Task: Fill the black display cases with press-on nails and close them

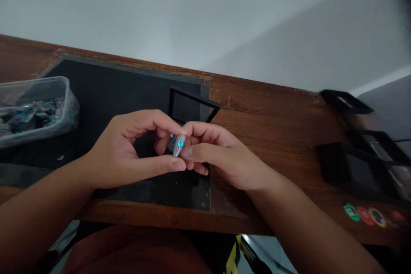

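Near the middle of the view, a small pale, pointed piece with turquoise and pink dots is held upright between my two hands. My left hand pinches it with the index finger at its top and the thumb at its lower tip. My right hand touches its right side with closed fingertips. Just behind the hands, a black open frame stands tilted on the dark mat.
At the left, a clear plastic tub holds many small shiny pieces. Black boxes lie on the wooden table at the right, with several colourful round items in front. A pale wall rises behind the table.
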Demonstrator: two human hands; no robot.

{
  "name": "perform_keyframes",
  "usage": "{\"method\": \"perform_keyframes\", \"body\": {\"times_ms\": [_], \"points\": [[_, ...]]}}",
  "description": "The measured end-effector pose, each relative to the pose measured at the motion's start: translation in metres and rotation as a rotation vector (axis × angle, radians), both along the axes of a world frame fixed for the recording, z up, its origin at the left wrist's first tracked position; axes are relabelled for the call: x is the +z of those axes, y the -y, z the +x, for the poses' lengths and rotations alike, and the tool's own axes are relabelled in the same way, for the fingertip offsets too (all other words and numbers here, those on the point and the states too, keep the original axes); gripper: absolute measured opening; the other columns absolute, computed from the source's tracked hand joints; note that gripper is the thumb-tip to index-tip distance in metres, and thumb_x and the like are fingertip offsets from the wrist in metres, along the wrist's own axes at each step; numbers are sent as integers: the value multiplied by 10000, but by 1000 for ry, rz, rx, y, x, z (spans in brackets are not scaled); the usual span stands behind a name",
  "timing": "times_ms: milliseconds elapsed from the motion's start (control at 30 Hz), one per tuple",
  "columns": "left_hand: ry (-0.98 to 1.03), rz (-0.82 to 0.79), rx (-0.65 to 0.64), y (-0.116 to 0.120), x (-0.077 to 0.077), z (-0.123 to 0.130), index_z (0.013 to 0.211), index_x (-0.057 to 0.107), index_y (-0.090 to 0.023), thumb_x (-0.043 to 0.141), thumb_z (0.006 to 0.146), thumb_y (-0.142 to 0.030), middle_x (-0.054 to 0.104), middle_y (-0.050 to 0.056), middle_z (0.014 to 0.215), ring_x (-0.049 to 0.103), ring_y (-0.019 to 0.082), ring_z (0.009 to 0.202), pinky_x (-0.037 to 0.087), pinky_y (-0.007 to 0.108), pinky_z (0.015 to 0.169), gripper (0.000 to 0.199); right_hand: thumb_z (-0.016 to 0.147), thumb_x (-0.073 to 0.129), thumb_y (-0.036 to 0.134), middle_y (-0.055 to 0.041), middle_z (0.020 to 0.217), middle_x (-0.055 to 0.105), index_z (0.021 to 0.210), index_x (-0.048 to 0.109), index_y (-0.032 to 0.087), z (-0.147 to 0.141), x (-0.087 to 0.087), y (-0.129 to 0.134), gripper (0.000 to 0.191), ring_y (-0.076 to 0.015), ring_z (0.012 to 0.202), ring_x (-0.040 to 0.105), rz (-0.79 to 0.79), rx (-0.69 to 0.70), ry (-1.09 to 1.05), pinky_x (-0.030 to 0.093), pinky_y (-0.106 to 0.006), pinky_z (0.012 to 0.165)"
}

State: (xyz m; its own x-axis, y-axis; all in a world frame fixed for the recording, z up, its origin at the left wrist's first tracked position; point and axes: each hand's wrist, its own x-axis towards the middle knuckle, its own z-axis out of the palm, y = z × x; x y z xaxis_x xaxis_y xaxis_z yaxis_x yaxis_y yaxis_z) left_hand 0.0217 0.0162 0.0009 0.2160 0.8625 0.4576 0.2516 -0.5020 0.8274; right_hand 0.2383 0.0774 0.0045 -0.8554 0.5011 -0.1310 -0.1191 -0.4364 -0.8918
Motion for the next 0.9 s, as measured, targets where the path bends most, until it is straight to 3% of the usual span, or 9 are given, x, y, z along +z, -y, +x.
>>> {"method": "perform_keyframes", "body": {"times_ms": [133, 400, 900], "points": [[-6, 7, -20, 0, 0, 0, 1050, 798, -285, 978, 896, -329, 757, -52, 789, 651, 108, 628, 547, 233, 606, 241, 880, 851, 179, 62, 750, 677, 909, 728, 195, 1, -2, -1, 128, -51, 592, 512, -17, 55, -51, 408, -152, 508], [-6, 5, -49, 1, -1, -2, 1110, 797, -327, 990, 888, -368, 722, -62, 771, 661, 109, 638, 567, 244, 640, 297, 985, 890, 440, 52, 741, 667, 943, 727, 192, 1, -3, -2, 300, -59, 602, 517, 63, 43, -70, 409, -161, 514], [19, -6, -102, 2, 0, -3, 1150, 813, -328, 1006, 887, -359, 678, -80, 719, 642, 98, 601, 562, 248, 637, 327, 967, 919, 279, 62, 741, 666, 889, 764, 187, 2, -2, 0, 196, -47, 642, 545, 77, 82, -112, 455, -126, 558]]}}
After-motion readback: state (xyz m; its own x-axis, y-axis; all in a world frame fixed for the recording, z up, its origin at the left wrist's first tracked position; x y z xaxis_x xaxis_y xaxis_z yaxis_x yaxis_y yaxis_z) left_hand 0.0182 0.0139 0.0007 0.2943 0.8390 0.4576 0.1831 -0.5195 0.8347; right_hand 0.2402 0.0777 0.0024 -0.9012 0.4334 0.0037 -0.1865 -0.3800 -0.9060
